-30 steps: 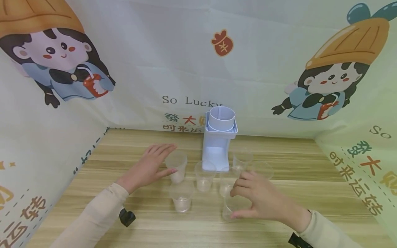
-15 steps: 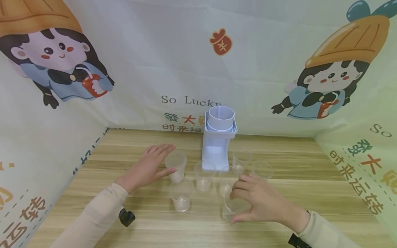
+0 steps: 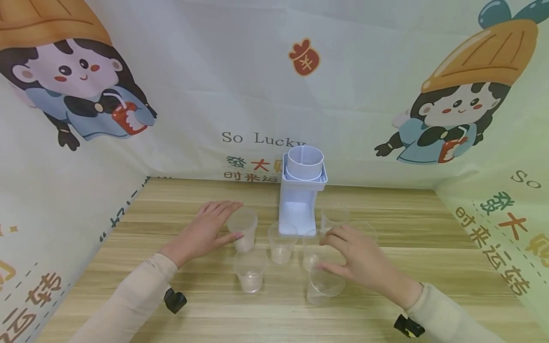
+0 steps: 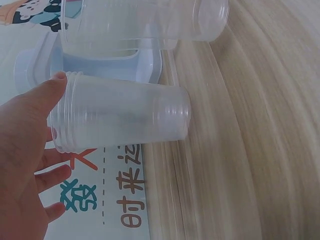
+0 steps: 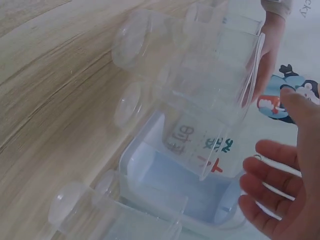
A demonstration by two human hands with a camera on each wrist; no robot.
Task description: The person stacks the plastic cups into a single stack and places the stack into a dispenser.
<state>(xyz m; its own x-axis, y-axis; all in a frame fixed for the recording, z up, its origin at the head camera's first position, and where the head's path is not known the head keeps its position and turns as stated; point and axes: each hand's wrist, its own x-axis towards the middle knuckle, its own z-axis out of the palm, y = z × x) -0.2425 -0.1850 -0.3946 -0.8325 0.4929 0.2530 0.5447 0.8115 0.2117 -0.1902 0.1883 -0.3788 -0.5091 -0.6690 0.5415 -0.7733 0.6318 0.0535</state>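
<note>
My left hand holds a small stack of nested clear plastic cups by the rims, thumb on the near side and fingers on the far side. The stack stands upright on the table. My right hand hovers over the right-hand cups, its fingers loosely bent and nothing between them. Below its thumb stands a clear plastic cup at the front right. In the right wrist view, the fingers are spread apart from the cup rims. Another clear cup is in front of the stack.
A pale blue stand with a round holder on top is at the back of the wooden table. More clear cups, one of them in the middle, stand before and beside it. A printed cloth encloses the back and sides.
My right hand has let go of the front right cup and moved up and back from it, leaving it standing. The left hand and its stack have stayed in place.
</note>
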